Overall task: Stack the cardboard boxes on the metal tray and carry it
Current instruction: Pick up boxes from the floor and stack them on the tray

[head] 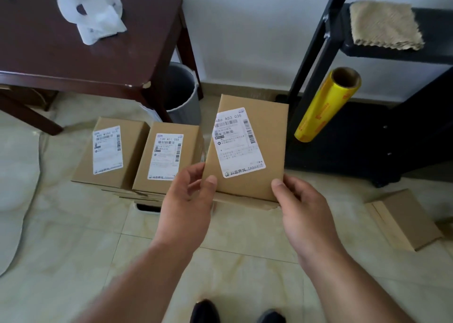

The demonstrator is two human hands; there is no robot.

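A labelled cardboard box [247, 148] was gripped at its near corners by both hands.
Its long axis ran away from the viewer, tilted slightly right; left hand [188, 200] and right hand [301, 205] fingers were clamped on it.

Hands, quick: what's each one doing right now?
Left hand: fingers gripping the left edge of the labelled box.
Right hand: thumb on that box's right corner, holding it.

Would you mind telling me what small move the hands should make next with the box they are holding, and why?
Probably lower the held box flat beside the middle box. Left hand and right hand grip its near corners, it is tilted, and two labelled boxes already sit in a row on the layer beneath.
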